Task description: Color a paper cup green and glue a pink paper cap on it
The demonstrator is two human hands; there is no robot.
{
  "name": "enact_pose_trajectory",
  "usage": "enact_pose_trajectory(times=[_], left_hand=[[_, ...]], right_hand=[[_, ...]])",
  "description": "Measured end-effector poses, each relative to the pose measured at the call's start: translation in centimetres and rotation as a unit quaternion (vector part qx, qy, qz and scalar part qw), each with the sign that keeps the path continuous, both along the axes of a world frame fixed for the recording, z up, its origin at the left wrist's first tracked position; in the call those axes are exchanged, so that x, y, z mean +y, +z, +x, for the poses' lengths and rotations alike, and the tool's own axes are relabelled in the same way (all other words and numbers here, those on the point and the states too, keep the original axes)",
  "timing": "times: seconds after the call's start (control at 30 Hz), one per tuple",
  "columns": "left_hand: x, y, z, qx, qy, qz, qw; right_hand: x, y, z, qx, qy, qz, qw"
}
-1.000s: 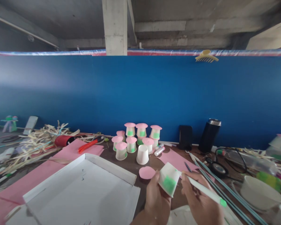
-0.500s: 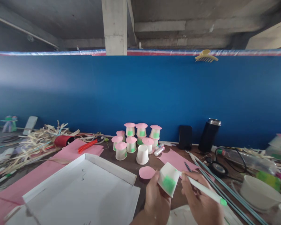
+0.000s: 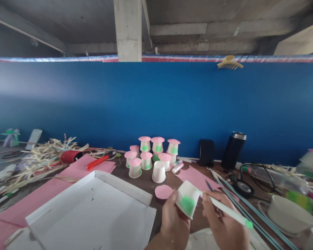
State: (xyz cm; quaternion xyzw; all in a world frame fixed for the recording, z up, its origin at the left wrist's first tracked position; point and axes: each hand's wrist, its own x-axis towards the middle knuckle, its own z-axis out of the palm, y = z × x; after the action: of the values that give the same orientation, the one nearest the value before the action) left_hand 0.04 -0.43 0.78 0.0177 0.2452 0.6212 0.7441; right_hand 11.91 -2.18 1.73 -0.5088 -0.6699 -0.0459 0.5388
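My left hand (image 3: 174, 218) is closed around a white paper cup (image 3: 190, 192), held tilted with its rim downward. A green patch colours the cup's side, and a smaller green mark shows near its upper right edge. In my right hand (image 3: 223, 217) is a white marker pen (image 3: 228, 209) with a green end; its tip meets the cup near that small mark. Just beyond my left hand lies a pink paper disc (image 3: 163, 191). Behind it a plain white paper cup (image 3: 159, 172) stands upside down, beside several cups with pink paper tops (image 3: 135, 168) and green patches.
A shallow white box lid (image 3: 94, 215) lies at left on pink paper (image 3: 65, 187). Wood-like strips (image 3: 54, 152) pile behind it. At right are light-blue rods (image 3: 250, 208), a black flask (image 3: 233, 151), a phone (image 3: 206, 152), a plastic bottle (image 3: 279, 177) and a white bowl (image 3: 289, 213).
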Motion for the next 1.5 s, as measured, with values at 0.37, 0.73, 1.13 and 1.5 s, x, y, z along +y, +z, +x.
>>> enact_pose_trajectory(times=[0.37,0.73,1.13,1.5], left_hand=[[0.18,0.21,-0.10,-0.006,-0.001,-0.013,1.000],[0.39,0.01,-0.21,-0.007,-0.004,-0.019,1.000],[0.31,0.27,-0.25,-0.008,0.000,-0.035,0.999],[0.29,-0.35,0.07,-0.020,0.024,-0.028,0.999]], right_hand=[[-0.11,-0.13,0.00,0.004,-0.007,-0.001,1.000],[0.06,-0.31,0.24,0.003,0.003,-0.004,1.000],[0.04,0.01,0.17,0.005,0.004,0.001,1.000],[-0.50,-0.42,-0.04,0.045,0.012,-0.018,0.999]])
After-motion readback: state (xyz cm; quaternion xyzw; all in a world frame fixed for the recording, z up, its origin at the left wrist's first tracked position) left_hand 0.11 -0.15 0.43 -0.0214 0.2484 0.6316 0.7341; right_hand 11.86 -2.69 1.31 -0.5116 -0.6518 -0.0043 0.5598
